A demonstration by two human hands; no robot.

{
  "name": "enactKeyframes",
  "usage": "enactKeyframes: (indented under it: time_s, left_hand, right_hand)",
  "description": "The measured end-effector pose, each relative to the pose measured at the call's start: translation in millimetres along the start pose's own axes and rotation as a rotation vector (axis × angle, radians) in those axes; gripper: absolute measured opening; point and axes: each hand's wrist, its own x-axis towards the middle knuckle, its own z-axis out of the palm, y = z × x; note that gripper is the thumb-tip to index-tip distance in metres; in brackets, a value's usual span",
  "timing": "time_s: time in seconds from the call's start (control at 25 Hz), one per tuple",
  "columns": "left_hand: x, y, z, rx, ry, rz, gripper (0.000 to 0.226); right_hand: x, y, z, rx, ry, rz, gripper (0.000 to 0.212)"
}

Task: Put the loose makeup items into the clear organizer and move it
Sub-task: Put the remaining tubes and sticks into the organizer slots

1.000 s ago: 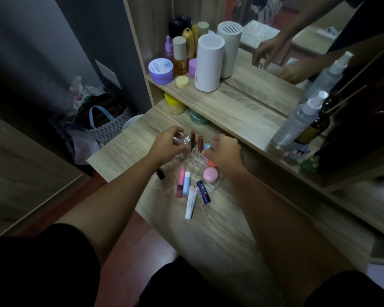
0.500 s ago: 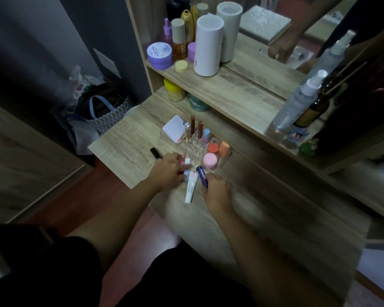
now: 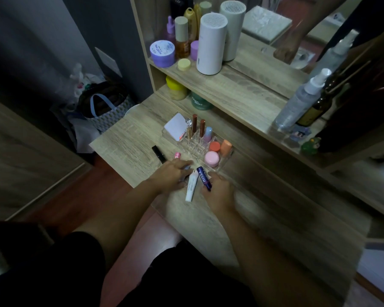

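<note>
Left hand (image 3: 172, 176) flat, right hand (image 3: 218, 191) curled.

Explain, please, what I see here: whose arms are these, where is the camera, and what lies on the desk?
No machine here: a person wears the camera on the head, looking down at their own two bare hands. On the wooden desk stands a clear organizer already holding lipsticks and small jars. Loose in front of it lie a white tube, a blue lip balm, a pink stick and a black stick. The left hand rests on some items; the right hand touches the blue lip balm. Nothing is lifted yet.
</note>
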Motion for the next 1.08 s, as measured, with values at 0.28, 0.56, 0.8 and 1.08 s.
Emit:
enactKeyframes:
  time_s: [0.28, 0.56, 0.8, 1.08]
  left_hand:
    - [-8.5, 8.2, -13.4, -0.382, 0.287, -0.032, 0.04]
    - [-7.9, -10.1, -23.1, -1.314, 0.443, -0.53, 0.038]
    - [11.7, -17.2, -34.3, -1.126, 0.518, -0.535, 0.028]
    - [-27.4, 51.0, 12.2, -0.504, 0.818, -0.142, 0.039]
  right_hand:
    - [1.4, 1.3, -4.5, 0.18, 0.149, 0.0, 0.03]
    - [19.6, -18.6, -10.1, 0.474, 0.199, 0.005, 0.024]
    - [45.2, -33.8, -20.9, 0.616, 0.277, -0.008, 0.02]
    - [49.0, -32.2, -8.0, 0.585, 0.331, -0.045, 0.014]
